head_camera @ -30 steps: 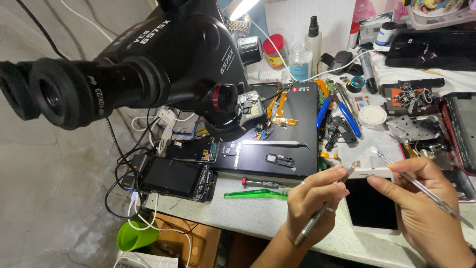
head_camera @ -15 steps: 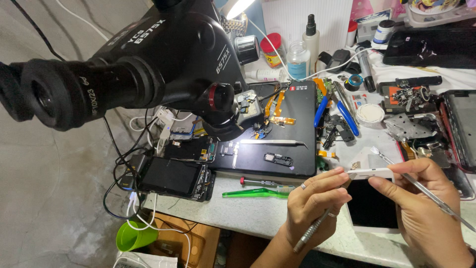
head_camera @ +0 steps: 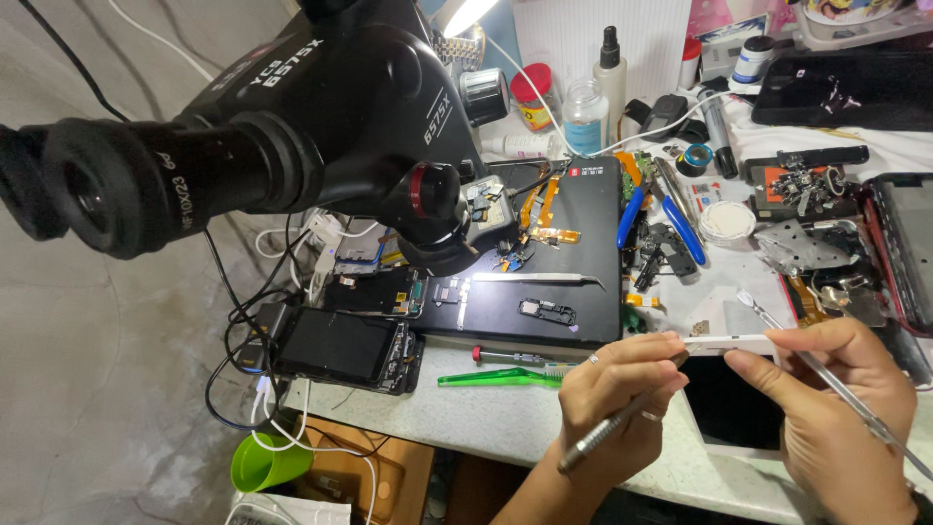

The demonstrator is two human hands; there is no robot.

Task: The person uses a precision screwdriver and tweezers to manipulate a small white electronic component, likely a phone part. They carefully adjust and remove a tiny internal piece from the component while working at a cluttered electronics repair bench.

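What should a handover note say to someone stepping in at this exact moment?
Left hand: shut on a metal tool and pinching one end of a small white strip.
Right hand: pinching the strip's other end, with a thin metal pick held between its fingers.
White-framed device lies face up under both hands at the bench edge.
Green toothbrush and red-tipped screwdriver lie left of the hands; microscope stands over the black mat.
Done: strip is in hand. Left: cannot tell.

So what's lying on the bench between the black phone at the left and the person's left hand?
In the head view, a green toothbrush lies on the pale benchtop between the black phone and the left hand, with a red-tipped screwdriver just behind it.
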